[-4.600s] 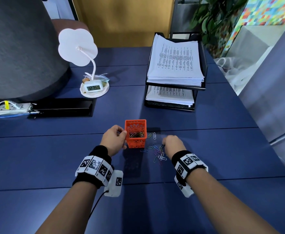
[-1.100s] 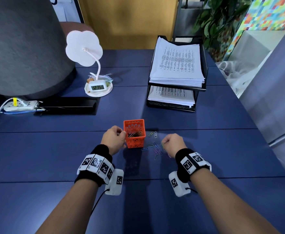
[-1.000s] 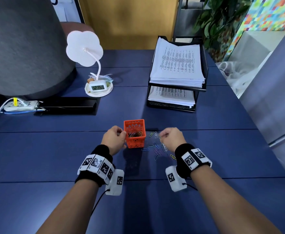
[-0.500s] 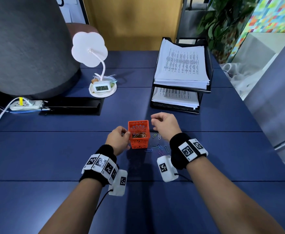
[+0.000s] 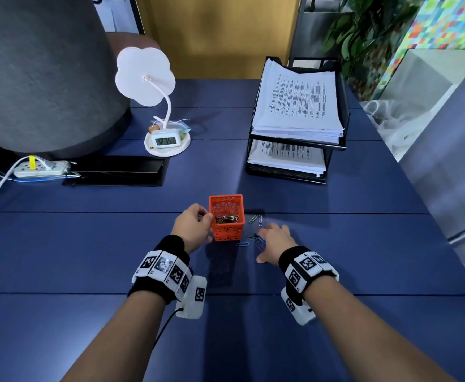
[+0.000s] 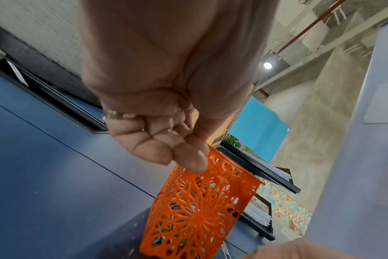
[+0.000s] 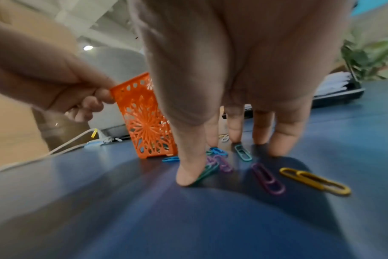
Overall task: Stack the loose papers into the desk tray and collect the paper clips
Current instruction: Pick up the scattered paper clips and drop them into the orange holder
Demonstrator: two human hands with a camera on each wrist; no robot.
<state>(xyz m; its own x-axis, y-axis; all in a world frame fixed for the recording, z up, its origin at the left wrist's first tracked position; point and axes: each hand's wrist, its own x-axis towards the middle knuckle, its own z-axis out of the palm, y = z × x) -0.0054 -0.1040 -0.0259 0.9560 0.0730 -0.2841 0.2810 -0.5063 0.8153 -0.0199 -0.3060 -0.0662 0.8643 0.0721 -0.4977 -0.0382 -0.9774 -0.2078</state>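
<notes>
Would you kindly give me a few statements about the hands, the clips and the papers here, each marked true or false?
1. The left hand pinches the rim of the orange basket. True.
2. The right hand is lifted over the basket. False: its fingertips press on the desk among loose paper clips.
3. The basket is empty. False: clips lie inside.
4. Both tiers of the black desk tray hold papers. True.
5. A yellow clip lies on the desk. True.
</notes>
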